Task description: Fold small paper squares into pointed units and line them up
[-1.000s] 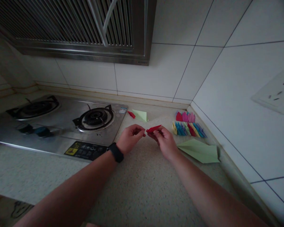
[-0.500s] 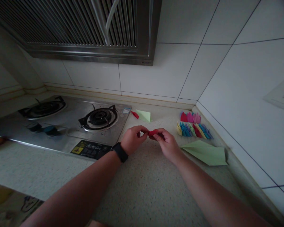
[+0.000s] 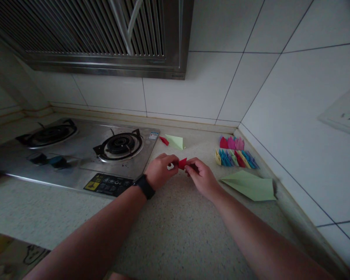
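A small piece of folded red paper [image 3: 182,163] is held up over the counter between my two hands. My left hand [image 3: 162,169], with a dark watch on the wrist, pinches its left end. On its right end the thumb and fingers of my right hand [image 3: 200,174] are closed. Beyond my hands, a second red folded piece [image 3: 164,140] lies beside a pale green paper sheet [image 3: 175,141]. A larger folded green paper [image 3: 252,185] rests to the right of my right forearm.
Rows of colourful folded paper pieces [image 3: 235,158] stand near the right wall, pink and red ones [image 3: 232,143] behind. A gas stove [image 3: 84,159] fills the left side under a range hood [image 3: 105,66]. A socket plate [image 3: 345,111] is on the right wall.
The red paper between my hands has turned, so more of its flat face and a pointed corner show. My hands have drawn slightly apart. The whole view has shifted a little.
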`<state>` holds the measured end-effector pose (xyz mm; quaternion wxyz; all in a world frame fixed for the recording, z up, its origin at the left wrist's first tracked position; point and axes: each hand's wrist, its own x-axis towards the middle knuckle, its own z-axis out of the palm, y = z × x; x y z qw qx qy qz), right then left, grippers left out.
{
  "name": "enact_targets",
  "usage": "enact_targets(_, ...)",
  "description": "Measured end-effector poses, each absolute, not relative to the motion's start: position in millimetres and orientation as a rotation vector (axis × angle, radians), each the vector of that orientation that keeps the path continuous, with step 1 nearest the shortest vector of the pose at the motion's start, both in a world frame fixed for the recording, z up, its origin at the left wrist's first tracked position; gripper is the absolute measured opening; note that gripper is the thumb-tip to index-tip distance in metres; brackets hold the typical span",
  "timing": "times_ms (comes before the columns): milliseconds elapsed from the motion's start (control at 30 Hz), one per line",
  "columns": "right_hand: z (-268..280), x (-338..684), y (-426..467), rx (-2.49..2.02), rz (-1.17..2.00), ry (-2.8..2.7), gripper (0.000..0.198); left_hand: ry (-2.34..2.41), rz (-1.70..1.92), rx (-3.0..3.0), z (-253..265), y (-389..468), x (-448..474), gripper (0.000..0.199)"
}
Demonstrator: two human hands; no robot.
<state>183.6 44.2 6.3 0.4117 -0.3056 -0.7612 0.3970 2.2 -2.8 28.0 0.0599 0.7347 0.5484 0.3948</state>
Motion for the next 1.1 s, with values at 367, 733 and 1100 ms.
enact_targets(367,7,183,42,-0.763,1.022,-1.934,0.012,1.532,1.154,2.200,28,-3,3,0.012)
enact_targets(733,3,184,51,-0.806,1.115,-1.789,0.014,1.463,1.174,2.027,24,-2,6,0.014)
enact_targets(1100,6,184,50,-0.843,1.273,-1.805,0.016,1.555,1.176,1.964,22,-1,6,0.015)
